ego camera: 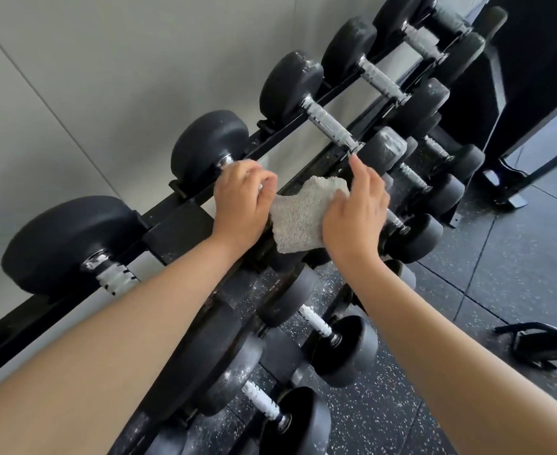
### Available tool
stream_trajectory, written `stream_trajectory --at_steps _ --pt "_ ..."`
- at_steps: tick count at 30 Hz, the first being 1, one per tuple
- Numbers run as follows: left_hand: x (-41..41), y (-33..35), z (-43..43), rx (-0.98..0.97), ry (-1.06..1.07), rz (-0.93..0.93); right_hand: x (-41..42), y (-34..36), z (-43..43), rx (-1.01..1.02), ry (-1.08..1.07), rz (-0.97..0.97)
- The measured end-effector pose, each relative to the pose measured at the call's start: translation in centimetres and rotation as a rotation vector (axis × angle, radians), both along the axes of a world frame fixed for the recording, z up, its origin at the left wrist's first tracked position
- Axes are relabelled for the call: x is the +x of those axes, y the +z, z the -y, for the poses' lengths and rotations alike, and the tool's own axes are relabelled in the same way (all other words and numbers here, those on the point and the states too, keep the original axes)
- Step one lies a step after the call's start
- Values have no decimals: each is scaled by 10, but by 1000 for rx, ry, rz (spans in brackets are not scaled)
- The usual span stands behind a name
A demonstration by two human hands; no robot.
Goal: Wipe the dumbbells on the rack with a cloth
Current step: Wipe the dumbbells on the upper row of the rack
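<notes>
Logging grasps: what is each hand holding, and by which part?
The left hand grips a top-row dumbbell by its handle. The right hand lies mostly flat on the right side of the cloth, pressing rather than gripping it.

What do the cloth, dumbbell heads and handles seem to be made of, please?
Cloth: pale terry fabric, by its fuzzy looped nap. Dumbbell heads: probably matte black rubber, dull and scuffed. Handles: likely chromed steel, shiny and knurled.
</notes>
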State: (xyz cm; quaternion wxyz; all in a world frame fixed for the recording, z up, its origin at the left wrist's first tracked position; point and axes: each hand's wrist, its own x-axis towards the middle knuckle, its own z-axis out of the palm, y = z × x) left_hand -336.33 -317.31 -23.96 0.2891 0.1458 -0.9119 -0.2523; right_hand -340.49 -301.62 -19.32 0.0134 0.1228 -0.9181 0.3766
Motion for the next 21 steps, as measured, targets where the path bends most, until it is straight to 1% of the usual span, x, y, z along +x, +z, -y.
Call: stream_trajectory --at_steps 2,3,6,8,11,13,15,18,20,21 --pt "-7 0 5 -20 -100 130 15 2 17 48 68 50" --pt "-11 0 6 -52 -96 201 23 0 24 85 76 65" --pt "-19 1 9 -271 -51 419 32 -11 36 190 37 8" --pt "-20 3 11 -412 -68 467 30 -17 36 215 1 -64" --pt "-18 7 17 -527 -93 464 28 -20 34 233 49 -125" --pt "-18 7 20 -530 -125 447 26 -20 32 182 57 -108" --pt "-16 6 21 -491 -156 451 22 -20 31 76 46 -69" --pt "-12 2 23 -428 -191 415 15 -19 29 -59 75 -84" --pt "-10 0 27 -362 -236 398 7 -15 26 -132 86 24" --pt "-10 0 28 -326 -258 393 1 -13 25 -191 89 124"
